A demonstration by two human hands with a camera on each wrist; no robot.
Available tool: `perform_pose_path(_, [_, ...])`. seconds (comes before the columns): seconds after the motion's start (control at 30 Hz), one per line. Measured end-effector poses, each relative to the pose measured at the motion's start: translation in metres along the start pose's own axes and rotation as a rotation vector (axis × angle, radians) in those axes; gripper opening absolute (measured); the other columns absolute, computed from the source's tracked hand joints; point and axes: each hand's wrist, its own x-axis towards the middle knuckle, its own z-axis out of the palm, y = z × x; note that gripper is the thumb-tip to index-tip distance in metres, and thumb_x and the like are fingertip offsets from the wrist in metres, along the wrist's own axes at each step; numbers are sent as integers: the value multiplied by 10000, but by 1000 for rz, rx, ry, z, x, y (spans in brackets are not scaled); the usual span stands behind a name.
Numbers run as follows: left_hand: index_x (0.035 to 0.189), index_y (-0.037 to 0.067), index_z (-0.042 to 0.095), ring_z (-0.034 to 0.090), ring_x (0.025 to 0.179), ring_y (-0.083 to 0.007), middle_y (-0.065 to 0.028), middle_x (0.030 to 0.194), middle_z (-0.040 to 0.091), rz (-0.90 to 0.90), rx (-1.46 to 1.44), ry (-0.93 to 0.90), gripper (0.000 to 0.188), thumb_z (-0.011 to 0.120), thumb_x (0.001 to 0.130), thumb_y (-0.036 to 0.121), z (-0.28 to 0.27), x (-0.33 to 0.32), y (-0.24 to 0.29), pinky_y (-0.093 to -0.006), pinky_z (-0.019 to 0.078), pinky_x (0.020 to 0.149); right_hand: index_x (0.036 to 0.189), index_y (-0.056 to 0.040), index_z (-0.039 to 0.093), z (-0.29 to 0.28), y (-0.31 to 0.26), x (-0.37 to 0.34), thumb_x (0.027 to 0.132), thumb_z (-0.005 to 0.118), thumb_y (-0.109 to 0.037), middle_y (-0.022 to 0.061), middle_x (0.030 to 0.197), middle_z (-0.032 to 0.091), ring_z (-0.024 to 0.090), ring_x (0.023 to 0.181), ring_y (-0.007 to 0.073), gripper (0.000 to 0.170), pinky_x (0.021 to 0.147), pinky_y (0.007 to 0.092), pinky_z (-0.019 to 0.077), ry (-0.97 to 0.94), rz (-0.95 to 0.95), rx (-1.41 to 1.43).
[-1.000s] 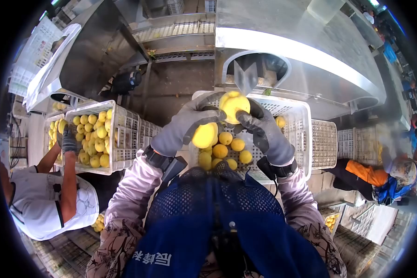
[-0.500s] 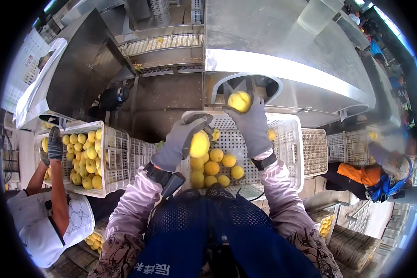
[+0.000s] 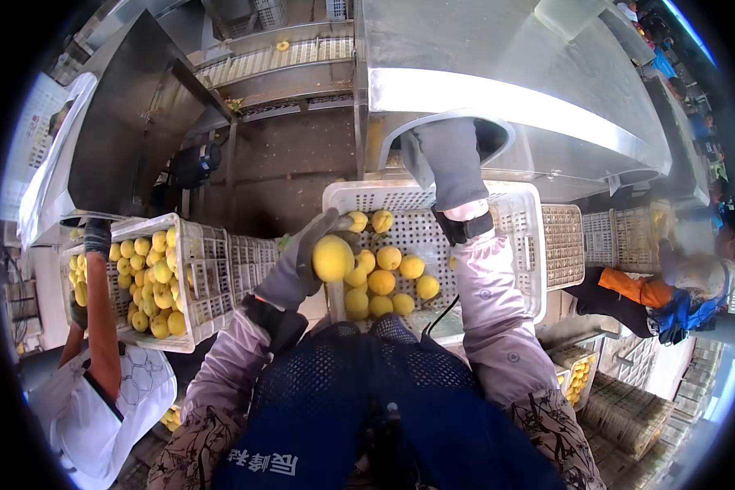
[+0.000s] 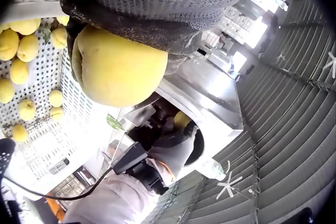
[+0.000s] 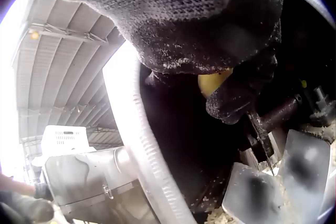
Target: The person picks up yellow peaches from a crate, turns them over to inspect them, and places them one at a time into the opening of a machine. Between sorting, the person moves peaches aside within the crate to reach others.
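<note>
My gloved left hand (image 3: 290,273) holds a yellow peach (image 3: 333,258) over the left side of a white crate (image 3: 537,253). In the left wrist view that peach (image 4: 121,69) shows a seam, and the glove covers its top. My right hand (image 3: 449,155) reaches into the round opening (image 3: 510,135) of a steel machine, its fingers hidden from above. The right wrist view shows its dark glove gripping another peach (image 5: 211,82), mostly covered by the fingers. Below this hand in that view are two metal plates (image 5: 304,166) and a thin blade (image 5: 261,140).
Several loose peaches (image 3: 381,282) lie in the crate in front of me. To the left, a person (image 3: 110,400) works at a full crate of peaches (image 3: 184,286). Another person (image 3: 686,294) is at the far right. Stacked crates (image 3: 562,245) stand beside mine.
Both hands were together at one peach. The right hand has since carried that peach forward into the machine's opening. My left hand has drawn slightly left, still holding its peach.
</note>
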Motion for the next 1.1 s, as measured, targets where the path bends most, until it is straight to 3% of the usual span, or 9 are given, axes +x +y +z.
perform_pose_path(0.07, [1287, -11, 558, 679, 1123, -202, -124, 1235, 668, 56, 69, 11, 398, 493, 1111, 340, 42, 12, 59, -348, 602, 950, 1316, 63, 548, -6, -6, -21, 819, 854, -280, 252, 1052, 716, 711, 883, 367, 676, 786, 442, 574, -35, 272, 509])
perform_pose_path(0.1, [1481, 27, 402, 669, 1215, -235, -158, 1309, 659, 335, 382, -145, 562, 665, 986, -9, 20, 24, 34, -354, 549, 1047, 1400, 73, 499, -12, -10, -40, 815, 868, -299, 278, 1129, 709, 726, 936, 367, 785, 797, 432, 579, -44, 228, 590])
perform_pose_path(0.17, [1440, 27, 470, 677, 1194, -233, -146, 1289, 669, 214, -591, -176, 454, 644, 1028, 105, 48, 25, 43, -341, 546, 1047, 1531, 82, 355, -23, -28, -82, 822, 873, -313, 315, 1285, 646, 716, 1069, 374, 963, 897, 430, 569, -175, 314, 616])
perform_pose_path(0.27, [1382, 31, 546, 694, 1146, -231, -126, 1244, 691, -212, -746, 15, 414, 606, 1060, 284, 49, 40, 43, -345, 576, 977, 1593, 55, 273, -17, -34, -121, 804, 885, -343, 303, 1373, 590, 653, 1205, 388, 1074, 996, 443, 532, -592, 220, 499])
perform_pose_path(0.57, [1388, 43, 557, 652, 1180, -188, -95, 1296, 662, -140, -608, 89, 432, 533, 1090, 356, 76, 40, -2, -314, 528, 1048, 1419, 35, 504, 20, -21, -151, 747, 918, -371, 251, 1363, 579, 587, 1255, 403, 888, 1023, 459, 508, -190, 210, 583])
perform_pose_path(0.7, [1438, 44, 523, 650, 1153, -201, -94, 1294, 656, -103, -817, -139, 488, 507, 1101, 397, 95, 40, 38, -322, 525, 1041, 1445, 30, 525, 13, -10, -126, 799, 895, -92, 141, 1288, 677, 654, 1161, 195, 754, 987, 324, 557, -126, 128, 637])
perform_pose_path(0.83, [1502, 75, 470, 650, 1152, -254, -108, 1327, 638, 91, 41, 40, 570, 553, 1076, 443, 72, 82, -35, -338, 533, 1024, 1459, 18, 482, 12, 14, -100, 786, 895, -178, 222, 1358, 591, 614, 1241, 360, 813, 1031, 399, 524, -39, 180, 712])
perform_pose_path(0.87, [1568, 88, 404, 654, 1158, -263, -143, 1351, 621, -221, -749, -34, 589, 534, 1091, 410, 95, 78, 0, -369, 539, 1015, 1452, 25, 482, 14, 20, -91, 794, 886, -194, 236, 1366, 584, 607, 1244, 386, 802, 1024, 421, 524, -23, 189, 584])
perform_pose_path(1.1, [1530, 64, 411, 632, 1153, -268, -162, 1355, 602, -376, -390, 58, 707, 527, 1051, 571, 63, 2, -36, -392, 500, 1042, 1350, 14, 536, 39, 43, -25, 801, 864, -235, 269, 1353, 574, 594, 1202, 461, 686, 995, 492, 517, -13, 108, 242])
